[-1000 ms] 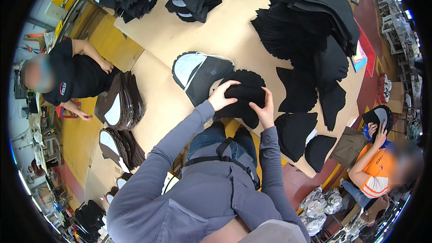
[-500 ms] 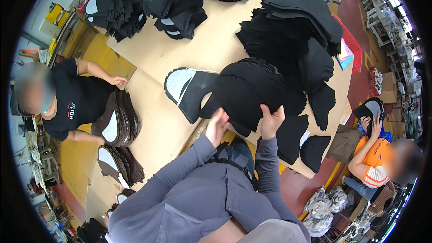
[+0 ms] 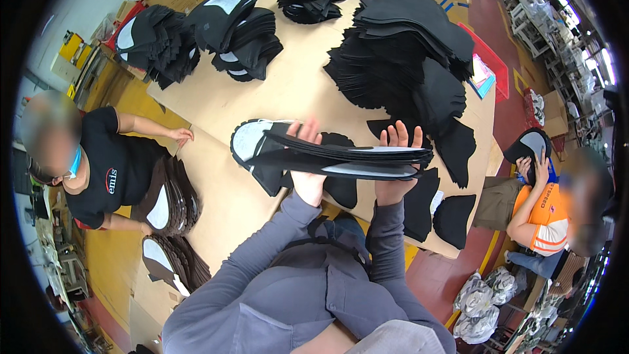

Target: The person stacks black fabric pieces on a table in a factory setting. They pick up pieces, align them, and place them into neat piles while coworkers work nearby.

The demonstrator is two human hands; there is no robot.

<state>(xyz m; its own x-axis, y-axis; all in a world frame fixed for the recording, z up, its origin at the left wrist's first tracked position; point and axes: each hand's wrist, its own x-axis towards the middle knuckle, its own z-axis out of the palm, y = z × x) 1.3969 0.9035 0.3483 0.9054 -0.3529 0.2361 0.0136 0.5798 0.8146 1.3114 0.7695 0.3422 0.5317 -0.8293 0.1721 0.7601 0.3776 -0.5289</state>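
I hold a flat bundle of black cut pieces with pale linings (image 3: 347,159) level above the wooden table (image 3: 308,88). My left hand (image 3: 306,170) grips the bundle from below at its left part, fingers spread upward behind it. My right hand (image 3: 395,170) holds it at the right part, fingertips showing above the top edge. Both grey sleeves rise from the lower edge. Beneath the bundle lie a black piece with a white lining (image 3: 252,147) and other black pieces.
Tall stacks of black pieces (image 3: 403,52) fill the table's right and far side, more stacks (image 3: 229,23) at the far left. A person in a black shirt (image 3: 111,170) sits left with stacks; a person in orange (image 3: 544,216) sits right. White bags (image 3: 481,301) lie on the floor.
The bundle has come up off the table into both hands and now lies level between them. The view has tilted so more of the table's far side shows.
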